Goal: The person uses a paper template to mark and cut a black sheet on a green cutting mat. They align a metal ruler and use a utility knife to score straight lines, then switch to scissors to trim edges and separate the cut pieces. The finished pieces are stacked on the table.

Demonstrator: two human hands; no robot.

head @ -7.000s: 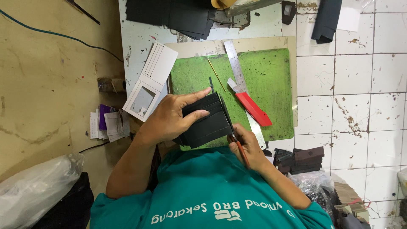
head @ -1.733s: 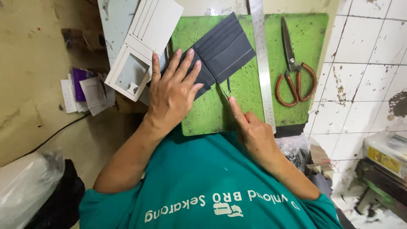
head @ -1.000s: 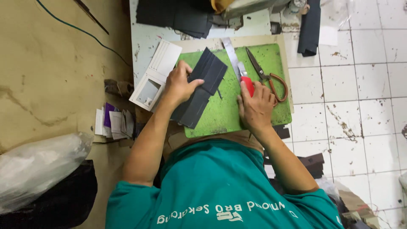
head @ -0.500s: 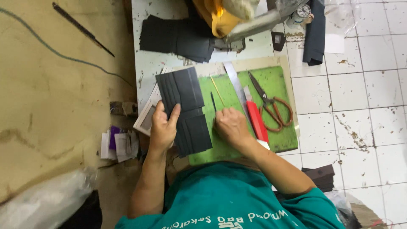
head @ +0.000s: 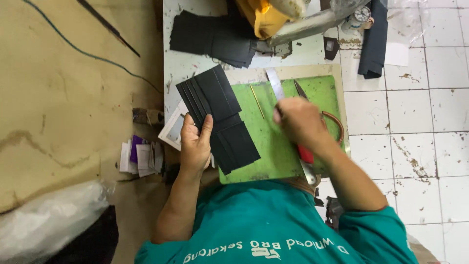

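The left hand (head: 195, 144) is gripping the black wallet panel (head: 217, 117) over the green mat's (head: 273, 146) left edge; the right hand (head: 299, 122), blurred, is hovering above the scissors (head: 334, 122), grip unclear.

Single head view, looking straight down from above the person onto the surface (head: 195, 73), fairly close; floor tiles (head: 420, 112) at right.
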